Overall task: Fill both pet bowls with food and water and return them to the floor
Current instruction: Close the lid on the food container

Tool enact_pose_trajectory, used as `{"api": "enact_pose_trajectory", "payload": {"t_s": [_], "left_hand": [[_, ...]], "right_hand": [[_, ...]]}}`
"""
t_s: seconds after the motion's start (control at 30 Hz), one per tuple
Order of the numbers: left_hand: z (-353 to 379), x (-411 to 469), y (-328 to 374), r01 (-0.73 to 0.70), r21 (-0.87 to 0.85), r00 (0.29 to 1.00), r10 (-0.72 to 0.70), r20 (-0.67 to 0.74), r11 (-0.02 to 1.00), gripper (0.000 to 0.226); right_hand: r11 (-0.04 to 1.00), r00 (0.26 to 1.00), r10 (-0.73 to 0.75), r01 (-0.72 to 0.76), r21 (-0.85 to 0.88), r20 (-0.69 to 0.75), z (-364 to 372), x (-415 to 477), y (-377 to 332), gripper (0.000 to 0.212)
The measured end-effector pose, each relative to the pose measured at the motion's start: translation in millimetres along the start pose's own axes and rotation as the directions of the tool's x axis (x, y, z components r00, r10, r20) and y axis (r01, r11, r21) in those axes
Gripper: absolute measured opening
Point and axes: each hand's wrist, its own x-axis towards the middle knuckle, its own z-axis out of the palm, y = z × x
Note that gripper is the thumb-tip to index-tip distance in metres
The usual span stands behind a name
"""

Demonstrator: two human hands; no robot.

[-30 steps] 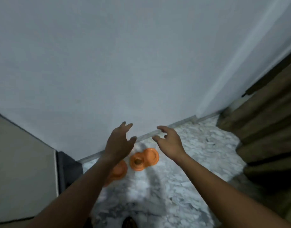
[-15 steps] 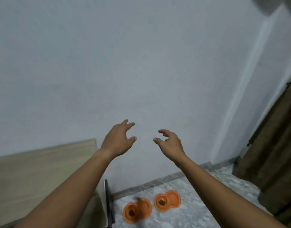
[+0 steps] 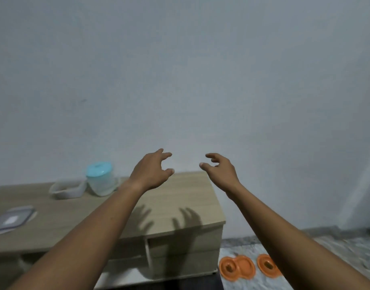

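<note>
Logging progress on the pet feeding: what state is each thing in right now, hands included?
left hand: open, empty.
right hand: open, empty.
left orange bowl: on the floor, something brown in one well.
right orange bowl: on the floor, partly hidden by the forearm.
teal-lidded tub: lid on, upright on the cabinet.
white tub: lidless, upright.
grey flat piece: lying flat on the cabinet.

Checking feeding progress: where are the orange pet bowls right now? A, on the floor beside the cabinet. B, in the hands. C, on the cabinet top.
A: both orange pet bowls sit on the floor beside the cabinet; the left hand and right hand hold nothing.
</note>
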Motion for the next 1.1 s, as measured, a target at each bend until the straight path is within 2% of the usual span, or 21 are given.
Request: {"api": "enact_pose_trajectory", "payload": {"t_s": [0.23,0.43,0.57,0.8,1.0,1.1], "left_hand": [[-55,-35,-140,0.132,-0.033,0.991,-0.133,-0.025,0.991,0.058],[-83,-53,-254,0.318,-0.040,0.947,-0.320,-0.036,0.947,0.041],[-96,-65,-307,0.351,-0.059,0.936,-0.352,-0.016,0.935,0.038],[-126,-76,-444,0.538,-0.054,0.842,-0.539,-0.023,0.841,0.039],[-135,-80,-547,0.635,-0.086,0.770,-0.638,-0.009,0.768,0.039],[-139,-76,-606,0.683,-0.090,0.728,-0.685,0.017,0.724,0.043]], "right_hand": [[1.000,0.991,0.017,-0.016,-0.005,0.132,154,-26,-40,0.044],[0.999,0.956,0.019,-0.011,-0.030,0.293,279,-16,-63,0.039],[0.999,0.934,0.010,0.002,-0.032,0.356,344,-7,-69,0.036],[0.998,0.827,0.032,0.007,-0.066,0.561,503,4,-83,0.035],[0.988,0.774,0.121,-0.031,-0.153,0.622,609,4,-90,0.036],[0.977,0.773,0.179,-0.068,-0.201,0.608,660,6,-88,0.035]]}}
